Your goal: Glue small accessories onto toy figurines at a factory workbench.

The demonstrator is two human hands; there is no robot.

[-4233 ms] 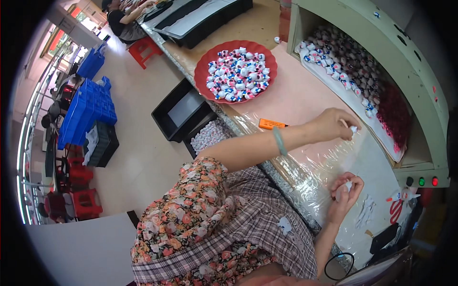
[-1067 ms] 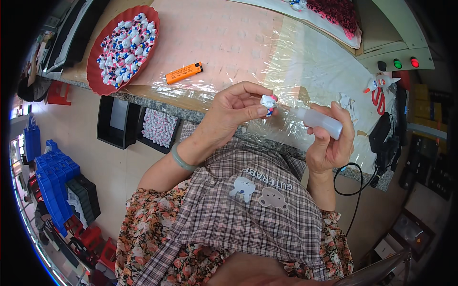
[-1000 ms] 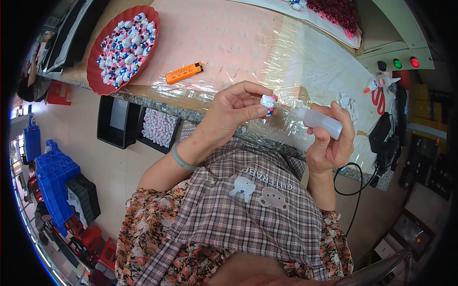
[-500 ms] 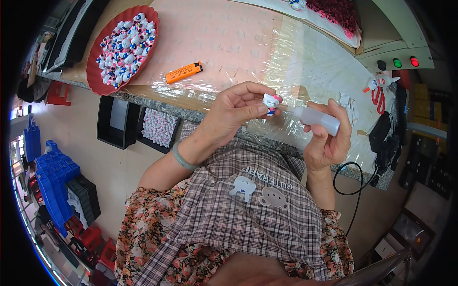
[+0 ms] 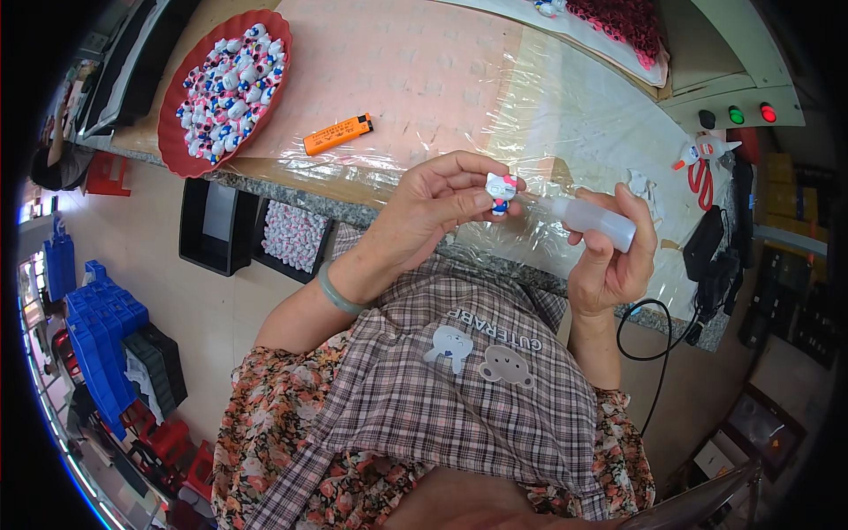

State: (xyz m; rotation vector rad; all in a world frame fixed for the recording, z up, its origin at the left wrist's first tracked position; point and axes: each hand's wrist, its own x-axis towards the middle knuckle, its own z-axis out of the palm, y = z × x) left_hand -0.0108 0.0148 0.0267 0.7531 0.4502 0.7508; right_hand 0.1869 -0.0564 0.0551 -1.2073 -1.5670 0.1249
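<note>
Between the thumb and fingers of my left hand is a small white cat figurine with a pink bow and a blue body, held upright with its face showing. My right hand grips a translucent white squeeze bottle with a thin nozzle. The bottle lies nearly level, its nozzle pointing left at the figurine's side. Whether the tip touches the figurine, I cannot tell. Both hands are over the near edge of the plastic-covered worktable.
A red scalloped bowl full of similar figurines stands at the far left. Nearby lies an orange lighter. Below the table edge are black trays, one filled with small pieces. Red-handled scissors and a black cable are at right.
The squeeze bottle has shifted slightly right, away from the figurine. In my left fingers the figurine has turned a little, showing more of its face.
</note>
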